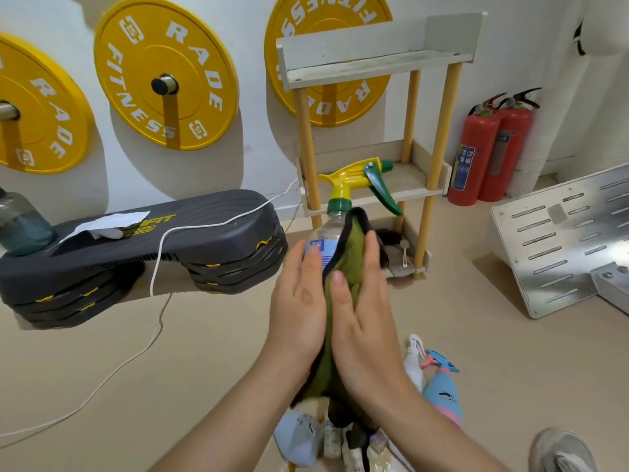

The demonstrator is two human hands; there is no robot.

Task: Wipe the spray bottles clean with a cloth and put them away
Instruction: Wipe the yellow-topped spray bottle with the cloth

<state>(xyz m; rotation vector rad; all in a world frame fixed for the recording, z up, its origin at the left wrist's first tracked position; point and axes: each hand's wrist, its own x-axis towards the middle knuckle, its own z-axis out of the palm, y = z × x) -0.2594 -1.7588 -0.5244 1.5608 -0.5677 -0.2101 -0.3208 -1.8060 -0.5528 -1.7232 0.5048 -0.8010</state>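
Green cloth (347,257) is pressed onto spray bottle (338,203) by flat right hand (364,328) — left hand (297,308) flat opposite; bottle axis runs up-away, toward shelf (408,185).

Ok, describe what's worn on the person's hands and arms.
Nothing is worn. The left hand and right hand are bare: no gloves, rings or wristbands. The left forearm and right forearm show no sleeves in view. Nails look short and unpainted.

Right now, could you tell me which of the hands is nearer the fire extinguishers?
The right. The right hand presses the green cloth against the spray bottle, toward the fire extinguishers; the left hand is beyond the bottle from them.
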